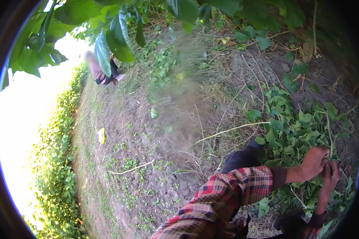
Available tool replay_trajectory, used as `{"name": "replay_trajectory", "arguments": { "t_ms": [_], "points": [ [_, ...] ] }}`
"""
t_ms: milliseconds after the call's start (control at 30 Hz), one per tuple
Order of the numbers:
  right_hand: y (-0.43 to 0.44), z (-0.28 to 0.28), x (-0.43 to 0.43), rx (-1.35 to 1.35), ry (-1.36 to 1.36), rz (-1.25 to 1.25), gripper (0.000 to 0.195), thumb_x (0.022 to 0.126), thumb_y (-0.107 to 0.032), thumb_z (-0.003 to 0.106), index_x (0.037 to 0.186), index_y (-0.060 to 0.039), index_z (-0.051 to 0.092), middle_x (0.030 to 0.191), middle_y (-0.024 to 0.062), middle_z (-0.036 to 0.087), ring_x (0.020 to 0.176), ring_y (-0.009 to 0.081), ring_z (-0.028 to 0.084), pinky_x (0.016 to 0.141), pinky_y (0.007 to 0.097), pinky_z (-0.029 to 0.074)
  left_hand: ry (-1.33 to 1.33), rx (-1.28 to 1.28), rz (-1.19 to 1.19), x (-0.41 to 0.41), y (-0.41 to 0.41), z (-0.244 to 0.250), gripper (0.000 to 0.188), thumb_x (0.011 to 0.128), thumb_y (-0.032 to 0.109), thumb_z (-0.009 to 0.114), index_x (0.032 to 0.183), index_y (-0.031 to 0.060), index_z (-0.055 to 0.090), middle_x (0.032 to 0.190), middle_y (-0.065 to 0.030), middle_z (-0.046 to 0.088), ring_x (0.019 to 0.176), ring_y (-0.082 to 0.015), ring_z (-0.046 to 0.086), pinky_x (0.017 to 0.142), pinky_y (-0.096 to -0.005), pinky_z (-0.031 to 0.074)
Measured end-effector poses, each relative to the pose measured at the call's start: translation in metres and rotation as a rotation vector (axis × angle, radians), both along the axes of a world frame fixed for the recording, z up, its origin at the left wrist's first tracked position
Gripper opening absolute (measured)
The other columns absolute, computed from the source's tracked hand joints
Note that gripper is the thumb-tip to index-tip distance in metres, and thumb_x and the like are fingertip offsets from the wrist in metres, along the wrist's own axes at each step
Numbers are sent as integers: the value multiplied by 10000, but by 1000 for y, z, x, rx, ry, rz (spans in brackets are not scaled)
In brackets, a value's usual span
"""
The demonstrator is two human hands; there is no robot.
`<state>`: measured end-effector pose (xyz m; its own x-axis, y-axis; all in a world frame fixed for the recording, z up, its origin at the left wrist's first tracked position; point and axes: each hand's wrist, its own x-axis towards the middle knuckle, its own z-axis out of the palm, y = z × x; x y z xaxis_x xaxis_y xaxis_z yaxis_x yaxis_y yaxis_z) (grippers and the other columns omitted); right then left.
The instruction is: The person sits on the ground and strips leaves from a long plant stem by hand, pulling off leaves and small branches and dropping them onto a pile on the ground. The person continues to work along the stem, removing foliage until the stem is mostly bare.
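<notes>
My left hand (pixel 312 163), at the end of a plaid sleeve, grips a pale green plant stem (pixel 329 134) that stands up past its knuckles. Close below it, my right hand (pixel 331 177) has its fingers bent and pressed against the left fingertips at the stem's lower end. The exact pinch point is partly covered by the fingers. Under and beyond both hands lies a heap of leafy green cuttings (pixel 293 131) on the soil.
A long bare stem (pixel 233 130) reaches out from the heap. Another stripped stem (pixel 131 168) and a yellow-and-white scrap (pixel 101 136) lie on dry ground. A person (pixel 100 70) sits farther off. Large leaves (pixel 119 33) hang overhead; a leafy crop row (pixel 56 161) borders the left.
</notes>
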<state>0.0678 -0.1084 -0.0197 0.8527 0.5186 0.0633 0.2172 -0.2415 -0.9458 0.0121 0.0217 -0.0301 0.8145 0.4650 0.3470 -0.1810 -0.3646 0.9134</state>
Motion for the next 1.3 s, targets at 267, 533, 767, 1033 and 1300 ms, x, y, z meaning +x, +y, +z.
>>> {"name": "replay_trajectory", "arguments": {
  "t_ms": [267, 533, 767, 1033, 1300],
  "points": [
    [-9, -4, -8, -108, -2, 62, 76, 884, -47, 478, 824, -14, 512, 683, -7, 430, 590, 76, 366, 540, 256, 290, 139, 143, -31, -4, -6, -21, 164, 659, -13, 596, 806, -53, 535, 796, -241, 549, 750, -446, 565, 646, -484, 459],
    [-40, 3, -16, -214, 11, 48, 32, 847, -25, 540, 832, -14, 514, 723, 14, 467, 681, 83, 431, 602, 243, 379, 89, 98, -155, -18, -19, -16, 167, 677, 6, 584, 833, -41, 546, 753, -234, 550, 688, -431, 564, 624, -475, 457],
    [-53, 12, -24, -329, -238, 0, 87, 804, -18, 650, 813, -10, 564, 672, 97, 554, 572, 158, 528, 541, 293, 436, 413, -90, -438, -15, -18, 9, 209, 790, 93, 613, 966, -20, 621, 666, -168, 580, 574, -206, 590, 528, -344, 452],
    [-69, 11, -26, -230, -337, -83, 31, 755, 6, 563, 783, -5, 560, 663, 125, 582, 543, 240, 573, 521, 352, 460, 566, -401, -545, -4, -41, 20, 82, 879, 54, 554, 859, -17, 589, 720, -34, 572, 570, -121, 562, 559, -249, 438],
    [-100, 4, 9, -245, -389, -231, 38, 843, -29, 579, 849, 4, 596, 690, 80, 614, 561, 119, 562, 535, 265, 463, 423, -585, -694, -2, -48, 22, 109, 896, 102, 610, 939, 3, 606, 694, -41, 577, 607, -138, 566, 619, -298, 507]
  ]
}}
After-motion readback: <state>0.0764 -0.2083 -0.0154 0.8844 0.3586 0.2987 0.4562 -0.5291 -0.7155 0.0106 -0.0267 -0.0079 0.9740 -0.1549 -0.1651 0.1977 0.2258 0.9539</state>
